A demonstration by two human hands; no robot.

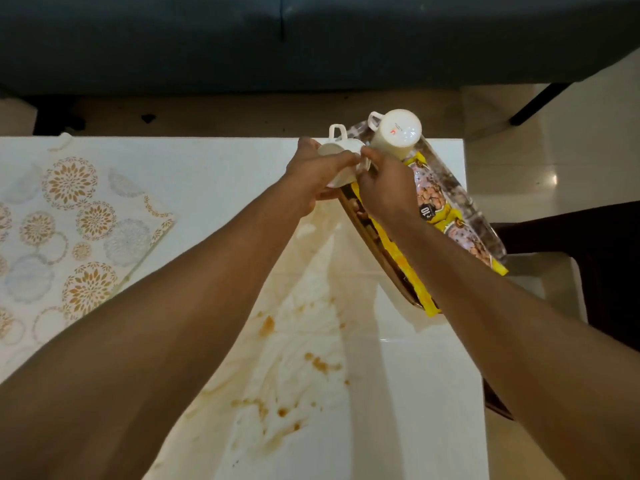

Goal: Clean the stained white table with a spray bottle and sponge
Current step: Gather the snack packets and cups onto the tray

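Holding a white cup (341, 157) between left hand (317, 174) and right hand (388, 188), both grips closed on it, above stained counter (311, 341).

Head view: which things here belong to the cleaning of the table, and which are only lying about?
Belong to the job:
- white table with brown stains
- left hand and right hand, both on a white mug
- tray, apparently being cleared off

Lying about:
- upside-down mug
- yellow snack packets
- patterned cloth

No spray bottle or sponge in view.
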